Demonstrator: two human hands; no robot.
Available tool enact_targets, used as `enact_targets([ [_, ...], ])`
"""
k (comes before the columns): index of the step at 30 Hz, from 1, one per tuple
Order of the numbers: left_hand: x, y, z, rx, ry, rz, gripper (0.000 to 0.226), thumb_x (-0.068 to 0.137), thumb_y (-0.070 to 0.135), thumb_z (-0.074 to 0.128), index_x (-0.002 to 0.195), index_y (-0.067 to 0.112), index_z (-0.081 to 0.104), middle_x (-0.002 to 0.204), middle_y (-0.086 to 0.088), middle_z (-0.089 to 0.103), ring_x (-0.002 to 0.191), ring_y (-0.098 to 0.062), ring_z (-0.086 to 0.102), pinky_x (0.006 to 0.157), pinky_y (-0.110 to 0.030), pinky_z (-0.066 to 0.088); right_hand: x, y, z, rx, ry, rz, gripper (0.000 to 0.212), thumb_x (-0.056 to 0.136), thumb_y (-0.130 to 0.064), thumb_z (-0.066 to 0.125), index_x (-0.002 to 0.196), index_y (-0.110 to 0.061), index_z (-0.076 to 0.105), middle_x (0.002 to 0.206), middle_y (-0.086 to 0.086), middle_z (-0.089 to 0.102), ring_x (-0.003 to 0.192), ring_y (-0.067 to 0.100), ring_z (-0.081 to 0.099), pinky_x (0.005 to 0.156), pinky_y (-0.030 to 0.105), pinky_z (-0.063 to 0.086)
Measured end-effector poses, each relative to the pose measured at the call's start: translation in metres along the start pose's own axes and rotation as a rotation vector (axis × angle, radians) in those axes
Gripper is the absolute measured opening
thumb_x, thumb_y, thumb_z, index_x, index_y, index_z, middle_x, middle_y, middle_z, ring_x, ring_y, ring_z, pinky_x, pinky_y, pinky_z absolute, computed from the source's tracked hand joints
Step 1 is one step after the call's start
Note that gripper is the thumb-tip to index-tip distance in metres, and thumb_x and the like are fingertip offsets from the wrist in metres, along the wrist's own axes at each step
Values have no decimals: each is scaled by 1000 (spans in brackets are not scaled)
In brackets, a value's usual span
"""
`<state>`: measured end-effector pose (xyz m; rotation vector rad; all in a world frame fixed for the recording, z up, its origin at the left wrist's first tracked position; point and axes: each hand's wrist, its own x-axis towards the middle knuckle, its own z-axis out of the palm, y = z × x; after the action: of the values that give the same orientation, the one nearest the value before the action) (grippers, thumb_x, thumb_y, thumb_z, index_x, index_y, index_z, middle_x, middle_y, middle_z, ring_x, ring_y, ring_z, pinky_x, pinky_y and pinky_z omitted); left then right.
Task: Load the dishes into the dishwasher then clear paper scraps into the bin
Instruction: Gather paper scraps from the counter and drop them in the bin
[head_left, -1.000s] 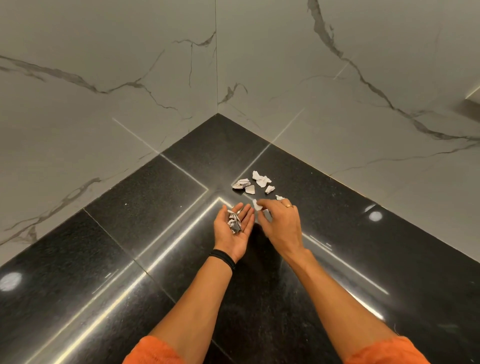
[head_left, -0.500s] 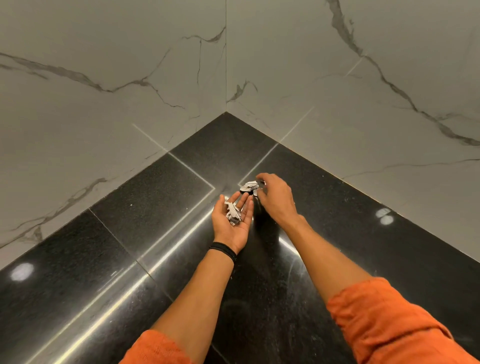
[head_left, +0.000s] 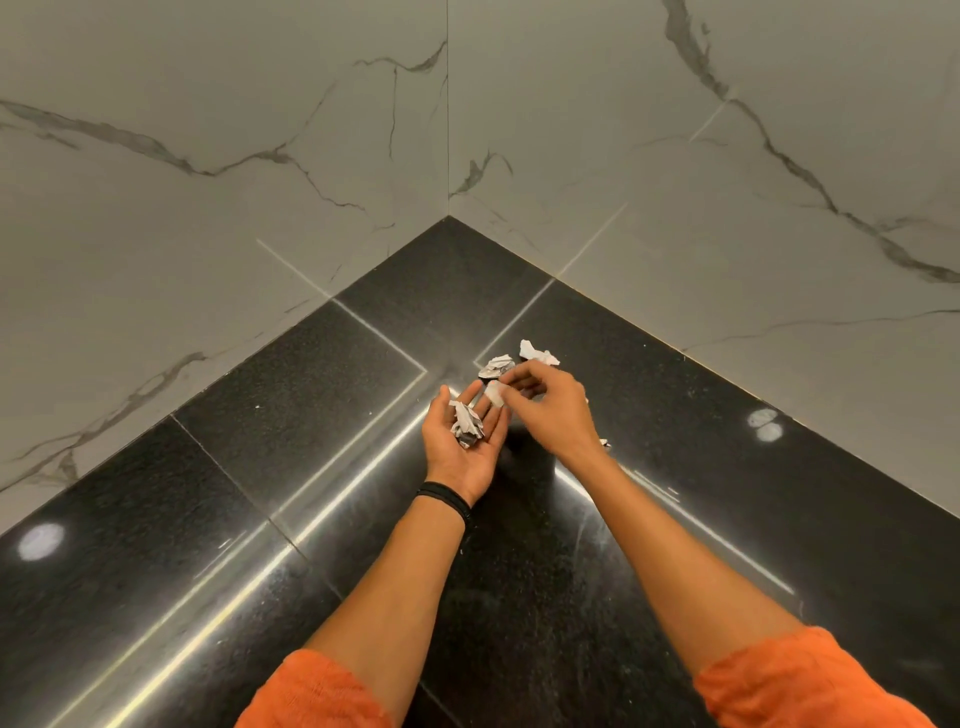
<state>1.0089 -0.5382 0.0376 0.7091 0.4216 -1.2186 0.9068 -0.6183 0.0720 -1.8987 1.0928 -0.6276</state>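
Left hand (head_left: 464, 448) palm-up, fingers loosely spread, crumpled scraps (head_left: 467, 428) lying in it. Right hand (head_left: 550, 415) pinches a white scrap (head_left: 494, 393) over the left fingertips. Loose scraps (head_left: 540, 355) lie just beyond on the black bench (head_left: 322, 395).

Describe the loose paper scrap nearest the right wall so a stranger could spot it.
Find the corner where the marble walls meet the black surface. Just beyond the right hand and its pinched scrap lie two crumpled scraps. Yours is the white scrap on the right; its neighbour, the grey scrap, is darker.
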Motion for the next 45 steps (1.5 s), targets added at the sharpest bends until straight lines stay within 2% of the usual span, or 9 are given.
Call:
enact_targets([
  [7,-1,6,1,-152,-72,-26,53,100,37,55,135,-4,54,132,-30,61,125,-41,61,109,-48,47,22,11,5,-72,106,-38,13,95,-16,67,105,-20,75,99,-12,71,91,2,65,86,25,54],
  [11,5,13,-3,-133,-33,19,54,100,37,56,135,-4,55,129,-30,63,116,-40,67,103,-47,51,58,30,19,-449,-117,-186,44,93,-4,61,134,-17,65,133,4,64,121,25,58,107,37,42],
  [14,8,17,-5,-99,6,45,53,100,37,56,134,-4,57,127,-28,66,109,-38,71,102,-46,52,68,36,28,-592,-224,-249,42,93,-5,61,133,-18,65,124,4,67,116,29,59,101,40,46],
  [20,11,15,-3,-51,71,70,52,100,37,55,135,-2,56,134,-26,62,121,-36,63,108,-45,48,34,21,20,-235,88,-87,31,96,-22,65,127,-21,69,111,-3,70,96,12,63,88,32,52],
  [27,9,7,8,-21,7,15,52,98,41,56,135,5,59,130,-16,66,117,-30,66,110,-42,46,11,-4,8,-226,-29,-188,38,89,-54,70,119,-32,71,99,-16,67,93,5,58,83,24,47],
  [30,7,10,9,-67,-10,16,48,98,35,58,132,0,60,132,-23,64,113,-34,69,98,-41,54,38,10,-5,-298,106,-101,30,95,-39,67,119,-22,72,110,-3,71,102,16,64,90,32,49],
  [33,10,12,8,-74,1,10,48,98,33,59,130,-2,61,130,-25,65,117,-37,66,98,-43,54,68,36,-13,-591,-36,-70,36,95,-23,66,131,-21,66,125,7,65,116,30,58,101,40,43],
  [37,15,13,8,-46,0,11,48,98,34,59,128,-3,62,128,-25,65,122,-38,63,103,-44,52,81,48,-11,-644,-97,-52,24,96,-13,61,117,-16,73,108,10,67,107,33,60,89,38,46],
  [45,6,-1,17,88,-39,-17,42,100,41,53,118,6,68,112,-15,72,100,-26,71,92,-38,55,12,-1,7,-318,25,-196,34,92,-48,66,118,-27,74,107,-8,73,97,13,61,85,33,50],
])
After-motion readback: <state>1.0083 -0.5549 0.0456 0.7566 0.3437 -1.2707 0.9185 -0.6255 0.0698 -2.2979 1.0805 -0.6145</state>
